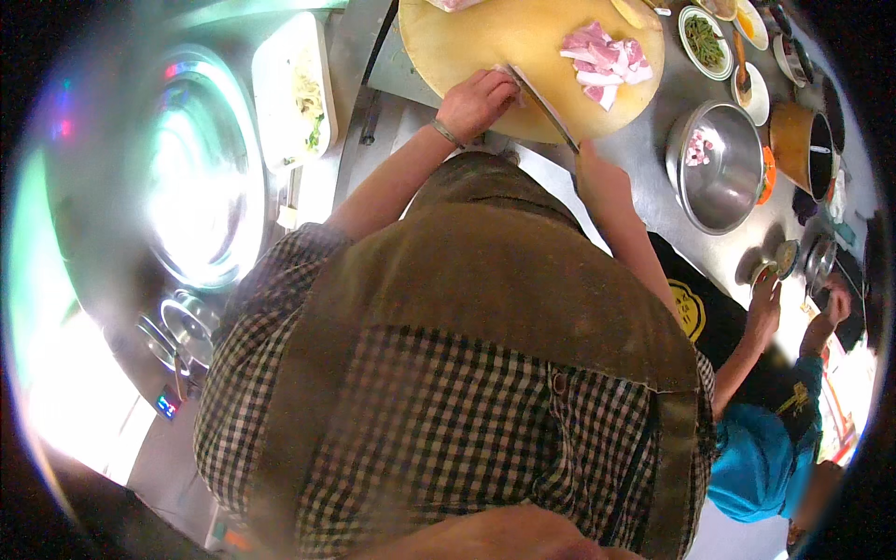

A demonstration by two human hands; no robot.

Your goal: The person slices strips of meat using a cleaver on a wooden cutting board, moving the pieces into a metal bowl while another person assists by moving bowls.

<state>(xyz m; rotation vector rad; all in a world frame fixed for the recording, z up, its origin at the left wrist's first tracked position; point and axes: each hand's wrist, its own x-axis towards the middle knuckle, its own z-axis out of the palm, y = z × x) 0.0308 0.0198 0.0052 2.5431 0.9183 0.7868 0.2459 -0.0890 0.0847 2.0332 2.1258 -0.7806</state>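
Note:
On a round yellowish cutting board (pixel 476 35), my left hand (pixel 477 105) has its fingers curled over a small piece of raw meat (pixel 519 100), most of it hidden beneath them. My right hand (pixel 600 175) grips the handle of a kitchen knife (pixel 544 106). Its blade slants across the board, with the far end right beside my left fingertips. Sliced raw pork (pixel 607 61), pink with white fat, lies in a heap at the board's right. Another chunk of raw meat (pixel 455 3) is cut off by the top of the view.
A steel mixing bowl (pixel 728 189) holding diced meat (pixel 698 147) stands right of the board. Beyond are a plate of green vegetables (pixel 702 43) and a brown pot (pixel 791 143). A co-worker in blue (pixel 752 455) handles small bowls at right. A white tray (pixel 269 91) sits left.

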